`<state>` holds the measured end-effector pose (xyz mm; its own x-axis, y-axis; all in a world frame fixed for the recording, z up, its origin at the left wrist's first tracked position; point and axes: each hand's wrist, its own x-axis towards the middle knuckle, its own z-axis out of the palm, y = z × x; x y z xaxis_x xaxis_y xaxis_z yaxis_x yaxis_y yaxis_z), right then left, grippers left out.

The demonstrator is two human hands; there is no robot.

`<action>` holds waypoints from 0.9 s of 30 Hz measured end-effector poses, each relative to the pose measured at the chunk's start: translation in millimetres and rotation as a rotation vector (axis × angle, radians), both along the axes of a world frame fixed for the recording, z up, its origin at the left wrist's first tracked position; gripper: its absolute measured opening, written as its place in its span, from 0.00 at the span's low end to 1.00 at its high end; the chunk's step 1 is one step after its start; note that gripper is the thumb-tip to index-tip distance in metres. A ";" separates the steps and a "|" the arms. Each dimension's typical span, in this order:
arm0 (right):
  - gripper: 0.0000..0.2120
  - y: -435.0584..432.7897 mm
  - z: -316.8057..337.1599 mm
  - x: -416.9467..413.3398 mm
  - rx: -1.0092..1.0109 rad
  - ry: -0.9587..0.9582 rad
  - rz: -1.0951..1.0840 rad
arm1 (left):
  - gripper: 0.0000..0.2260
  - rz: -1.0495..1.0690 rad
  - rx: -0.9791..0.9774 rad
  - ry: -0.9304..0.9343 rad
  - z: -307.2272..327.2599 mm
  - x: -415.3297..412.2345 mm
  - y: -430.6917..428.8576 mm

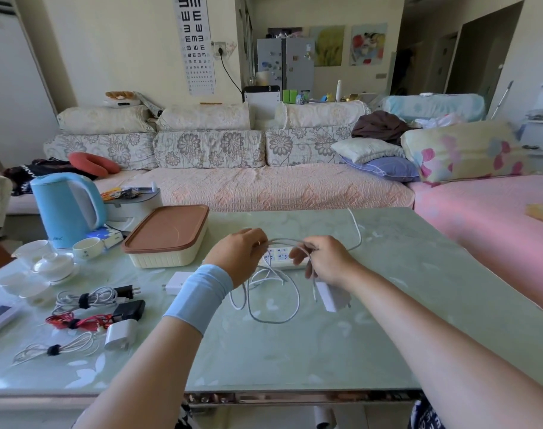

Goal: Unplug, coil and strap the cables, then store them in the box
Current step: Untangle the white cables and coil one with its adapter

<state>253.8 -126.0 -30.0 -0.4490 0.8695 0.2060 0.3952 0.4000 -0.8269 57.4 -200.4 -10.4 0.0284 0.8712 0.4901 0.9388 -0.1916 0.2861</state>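
Both hands hold a white cable (273,305) above the table's middle. My left hand (237,255), with a blue wrist sleeve, pinches one strand. My right hand (325,261) grips the other end, and the cable's white charger (330,294) hangs below it. Loose loops droop onto the glass. A white power strip (279,258) lies behind the hands, its own cord running off to the back right. The cream box with a brown lid (168,236) stands closed to the left. Three strapped bundles lie at front left: a white one (87,300), a red one (78,322), a thin white one (56,348).
A blue kettle (67,209), cups and a teapot (52,264) crowd the table's left side. Loose chargers lie there too: a white one (177,283), a black one (129,309) and another white one (120,334). A sofa runs behind the table.
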 end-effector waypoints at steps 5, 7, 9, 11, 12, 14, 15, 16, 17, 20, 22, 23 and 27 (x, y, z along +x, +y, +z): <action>0.13 -14.3 28.4 8.1 -0.036 -0.030 -0.074 | 0.07 -0.049 -0.245 -0.239 28.7 17.7 -26.8; 0.08 -19.8 34.2 16.0 0.062 -0.228 -0.115 | 0.10 -0.067 -0.349 -0.274 38.1 18.4 -31.5; 0.10 -24.5 33.7 25.4 0.161 -0.466 -0.156 | 0.07 -0.053 -0.450 -0.166 44.5 15.9 -35.4; 0.13 -26.2 28.3 34.9 0.216 -0.638 -0.149 | 0.07 0.029 -0.645 0.137 48.5 13.5 -37.6; 0.13 -24.6 24.4 40.0 0.218 -0.721 -0.135 | 0.10 0.083 -0.787 0.319 50.5 14.4 -40.7; 0.13 -17.9 16.8 50.4 0.169 -0.880 -0.105 | 0.15 0.169 -1.009 0.576 49.6 12.4 -44.0; 0.13 -12.5 11.4 55.4 0.117 -0.943 -0.095 | 0.15 0.189 -1.052 0.582 47.4 9.7 -42.5; 0.13 -7.0 6.2 58.9 0.061 -0.978 -0.094 | 0.13 0.190 -1.048 0.507 43.2 5.6 -38.9; 0.14 -1.5 0.5 60.3 0.012 -0.980 -0.094 | 0.10 0.165 -1.006 0.384 37.4 0.3 -34.9; 0.11 10.7 -16.1 49.6 -0.043 -0.939 -0.081 | 0.07 0.037 -0.852 -0.104 16.0 -5.0 -15.9; 0.12 21.1 -27.9 37.8 -0.072 -0.870 -0.070 | 0.09 -0.023 -0.807 -0.447 7.5 2.1 -7.8; 0.12 25.7 -32.3 33.1 -0.090 -0.818 -0.077 | 0.09 -0.050 -0.789 -0.577 5.6 4.7 -5.0; 0.27 32.4 -27.6 20.0 0.020 -0.822 -0.237 | 0.09 -0.166 -0.694 -1.015 6.5 11.3 0.2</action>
